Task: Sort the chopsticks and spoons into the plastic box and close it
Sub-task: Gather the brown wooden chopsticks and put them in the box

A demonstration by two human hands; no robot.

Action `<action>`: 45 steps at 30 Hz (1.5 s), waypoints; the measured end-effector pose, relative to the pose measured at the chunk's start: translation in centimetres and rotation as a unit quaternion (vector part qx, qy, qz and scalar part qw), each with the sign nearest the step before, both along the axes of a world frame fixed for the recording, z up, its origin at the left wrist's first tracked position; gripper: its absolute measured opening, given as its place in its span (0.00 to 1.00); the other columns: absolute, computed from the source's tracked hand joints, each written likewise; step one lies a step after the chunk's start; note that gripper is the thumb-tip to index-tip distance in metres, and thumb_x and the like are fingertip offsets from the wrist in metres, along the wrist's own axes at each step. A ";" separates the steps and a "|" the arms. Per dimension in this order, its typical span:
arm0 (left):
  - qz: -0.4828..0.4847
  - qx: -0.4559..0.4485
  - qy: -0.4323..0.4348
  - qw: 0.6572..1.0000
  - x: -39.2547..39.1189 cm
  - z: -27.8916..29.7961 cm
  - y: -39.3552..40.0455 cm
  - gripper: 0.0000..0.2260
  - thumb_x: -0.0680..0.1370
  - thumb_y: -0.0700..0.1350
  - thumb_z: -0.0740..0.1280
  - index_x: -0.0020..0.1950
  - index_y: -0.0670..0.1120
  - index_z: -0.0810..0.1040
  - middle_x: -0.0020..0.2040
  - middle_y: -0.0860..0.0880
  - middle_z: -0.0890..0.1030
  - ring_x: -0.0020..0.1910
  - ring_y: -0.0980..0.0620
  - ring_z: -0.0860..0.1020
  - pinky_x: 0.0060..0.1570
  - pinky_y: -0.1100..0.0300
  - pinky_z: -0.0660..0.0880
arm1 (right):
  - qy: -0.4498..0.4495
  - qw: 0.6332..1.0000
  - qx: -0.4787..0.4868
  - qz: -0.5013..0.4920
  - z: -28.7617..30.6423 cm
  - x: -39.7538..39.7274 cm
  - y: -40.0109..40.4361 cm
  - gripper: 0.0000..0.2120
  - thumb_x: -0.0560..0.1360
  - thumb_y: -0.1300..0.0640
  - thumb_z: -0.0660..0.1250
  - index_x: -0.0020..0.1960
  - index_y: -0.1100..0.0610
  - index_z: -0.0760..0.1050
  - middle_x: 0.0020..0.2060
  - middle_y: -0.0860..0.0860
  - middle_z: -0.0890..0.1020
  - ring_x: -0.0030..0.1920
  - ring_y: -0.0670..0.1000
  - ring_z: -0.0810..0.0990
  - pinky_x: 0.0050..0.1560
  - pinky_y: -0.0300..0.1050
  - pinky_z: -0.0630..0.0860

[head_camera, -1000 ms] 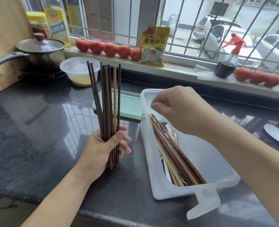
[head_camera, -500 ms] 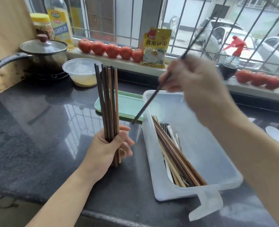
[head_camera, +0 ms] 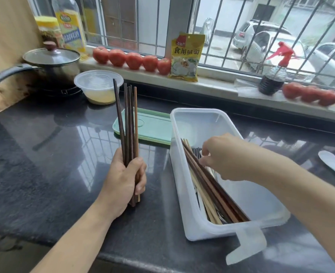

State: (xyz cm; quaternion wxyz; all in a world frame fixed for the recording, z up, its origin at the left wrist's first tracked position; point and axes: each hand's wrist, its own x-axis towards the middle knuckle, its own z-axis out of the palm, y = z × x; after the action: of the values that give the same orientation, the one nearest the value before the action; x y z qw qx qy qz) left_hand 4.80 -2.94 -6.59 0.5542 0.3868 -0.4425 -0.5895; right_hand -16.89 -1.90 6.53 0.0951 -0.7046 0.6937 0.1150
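Observation:
My left hand (head_camera: 123, 180) grips a bundle of dark wooden chopsticks (head_camera: 128, 119) standing upright on the black counter, left of the clear plastic box (head_camera: 175, 160). Several chopsticks (head_camera: 212, 190) lie slanted along the box's left side, with metal and white cutlery under them. My right hand (head_camera: 225, 156) is down inside the box, fingertips curled and pinching a chopstick at the upper end of that pile. The box's green lid (head_camera: 153, 127) lies flat behind the bundle, touching the box's far left corner. A white spoon (head_camera: 332, 164) rests on the counter at the far right.
A lidded pot (head_camera: 52, 62) and a plastic bowl (head_camera: 98, 87) stand at the back left. Tomatoes (head_camera: 133, 60), a yellow packet (head_camera: 186, 56) and a spray bottle (head_camera: 273, 79) line the window sill. The box's latch flap (head_camera: 247, 245) hangs over the counter near the front edge.
My right hand pulled one dark chopstick out of the bundle, swung it over the box and lowered it onto the pile inside. The left hand's bundle has fewer sticks.

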 end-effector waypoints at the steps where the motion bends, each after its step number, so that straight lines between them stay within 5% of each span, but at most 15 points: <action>1: -0.003 -0.005 -0.001 1.000 0.0 0.0 0.0 0.08 0.84 0.36 0.60 0.49 0.46 0.65 0.35 0.45 0.72 0.23 0.49 0.64 0.27 0.56 0.60 | -0.007 1.000 -0.009 -0.002 0.2 0.0 0.0 0.13 0.83 0.48 0.62 0.53 0.57 0.79 0.39 0.52 0.80 0.36 0.51 0.81 0.36 0.43 0.76; 6: -0.035 -0.079 -0.005 0.996 0.2 0.3 0.4 0.06 0.80 0.41 0.65 0.52 0.41 0.68 0.39 0.41 0.82 0.26 0.45 0.72 0.26 0.55 0.68 | -0.125 0.982 -0.142 0.027 2.8 1.4 0.2 0.10 0.82 0.52 0.62 0.51 0.53 0.82 0.43 0.48 0.83 0.41 0.49 0.81 0.51 0.48 0.79; 9: -0.078 -0.122 -0.007 0.989 0.1 0.2 0.7 0.05 0.80 0.43 0.66 0.51 0.45 0.71 0.44 0.39 0.85 0.30 0.44 0.78 0.30 0.56 0.72 | -0.205 0.956 -0.192 0.084 2.9 3.2 0.6 0.11 0.82 0.48 0.64 0.61 0.47 0.81 0.52 0.42 0.81 0.54 0.45 0.77 0.59 0.45 0.74; 12: -0.105 -0.153 -0.021 0.982 0.1 0.0 0.9 0.06 0.80 0.52 0.69 0.51 0.51 0.75 0.47 0.39 0.86 0.33 0.43 0.81 0.33 0.56 0.75 | -0.242 0.945 -0.176 0.133 1.7 5.0 0.6 0.12 0.80 0.45 0.65 0.62 0.44 0.80 0.56 0.42 0.79 0.58 0.44 0.72 0.58 0.43 0.69; 16: -0.088 -0.147 -0.045 0.984 0.0 -0.2 0.9 0.08 0.82 0.43 0.62 0.54 0.38 0.68 0.46 0.39 0.85 0.35 0.40 0.83 0.37 0.53 0.79 | -0.269 0.928 -0.202 0.159 0.9 5.9 0.3 0.09 0.81 0.49 0.66 0.50 0.50 0.83 0.46 0.45 0.83 0.51 0.48 0.77 0.52 0.46 0.72; 18: -0.073 -0.128 -0.037 0.988 -0.2 -0.1 0.8 0.09 0.81 0.44 0.61 0.54 0.38 0.68 0.45 0.38 0.84 0.36 0.37 0.83 0.35 0.49 0.80 | -0.402 0.878 -0.246 0.085 1.9 5.0 0.0 0.09 0.83 0.53 0.63 0.47 0.53 0.80 0.42 0.48 0.84 0.46 0.50 0.81 0.52 0.52 0.78; 20: -0.037 -0.100 -0.029 0.994 -0.2 0.1 0.5 0.08 0.81 0.46 0.63 0.53 0.42 0.69 0.42 0.40 0.83 0.33 0.39 0.81 0.31 0.50 0.79 | -0.556 0.763 -0.329 0.006 4.0 3.4 -0.2 0.10 0.85 0.56 0.59 0.46 0.53 0.75 0.39 0.50 0.84 0.41 0.53 0.84 0.48 0.54 0.82; 22: 0.001 -0.070 -0.028 0.997 0.0 -0.1 0.0 0.08 0.80 0.48 0.64 0.52 0.44 0.70 0.38 0.43 0.80 0.27 0.43 0.75 0.27 0.53 0.73 | -0.554 0.716 -0.424 -0.007 5.8 1.5 0.1 0.10 0.86 0.56 0.57 0.46 0.52 0.72 0.36 0.50 0.82 0.38 0.55 0.83 0.41 0.50 0.83; 25: 0.023 -0.028 -0.017 0.999 0.1 -0.4 -0.4 0.11 0.79 0.51 0.66 0.54 0.45 0.73 0.32 0.45 0.71 0.24 0.48 0.66 0.25 0.58 0.65 | -0.400 0.797 -0.454 0.008 6.2 -0.4 0.6 0.10 0.85 0.53 0.60 0.46 0.53 0.75 0.34 0.49 0.81 0.31 0.49 0.81 0.34 0.47 0.80; 28: 0.004 -0.008 -0.019 1.000 -0.1 -0.7 -0.5 0.12 0.81 0.51 0.63 0.58 0.44 0.75 0.33 0.45 0.69 0.24 0.50 0.64 0.24 0.59 0.63 | -0.175 0.949 -0.261 0.008 4.3 -0.4 0.5 0.11 0.83 0.49 0.62 0.48 0.53 0.79 0.36 0.49 0.82 0.35 0.51 0.82 0.41 0.53 0.82; 30: -0.013 0.002 -0.013 1.000 -0.2 -0.7 -0.6 0.11 0.84 0.48 0.60 0.61 0.45 0.77 0.35 0.46 0.70 0.25 0.50 0.64 0.23 0.59 0.62 | -0.059 0.991 -0.117 0.012 2.5 0.1 0.5 0.13 0.83 0.47 0.61 0.52 0.53 0.80 0.41 0.50 0.82 0.40 0.51 0.82 0.46 0.53 0.83; 35: -0.028 0.001 -0.009 1.000 -0.2 -0.5 -0.2 0.08 0.86 0.41 0.58 0.60 0.45 0.76 0.36 0.46 0.73 0.27 0.49 0.66 0.25 0.59 0.64 | 0.019 0.999 -0.011 0.028 0.0 0.3 0.5 0.16 0.83 0.45 0.61 0.59 0.54 0.79 0.48 0.52 0.82 0.48 0.55 0.81 0.52 0.52 0.80; 41: -0.027 -0.040 0.004 0.999 -0.2 0.2 0.3 0.11 0.79 0.47 0.63 0.54 0.40 0.73 0.38 0.44 0.80 0.29 0.44 0.76 0.29 0.53 0.73 | -0.098 0.984 -0.146 0.032 2.4 0.5 0.2 0.11 0.82 0.50 0.61 0.56 0.50 0.81 0.47 0.46 0.82 0.46 0.50 0.82 0.53 0.52 0.80; 45: -0.067 -0.075 0.023 0.995 0.1 0.0 0.7 0.15 0.76 0.55 0.73 0.52 0.44 0.79 0.41 0.42 0.83 0.31 0.42 0.80 0.32 0.52 0.77 | -0.203 0.958 -0.174 0.104 3.1 3.2 0.6 0.11 0.82 0.48 0.63 0.58 0.48 0.82 0.46 0.40 0.81 0.45 0.39 0.77 0.49 0.35 0.74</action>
State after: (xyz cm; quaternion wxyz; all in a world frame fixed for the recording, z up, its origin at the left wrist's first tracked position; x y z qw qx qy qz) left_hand 4.86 -2.26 -6.56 0.5509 0.2998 -0.4978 -0.5990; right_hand -13.68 -1.35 9.67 0.0975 -0.7871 0.5918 -0.1439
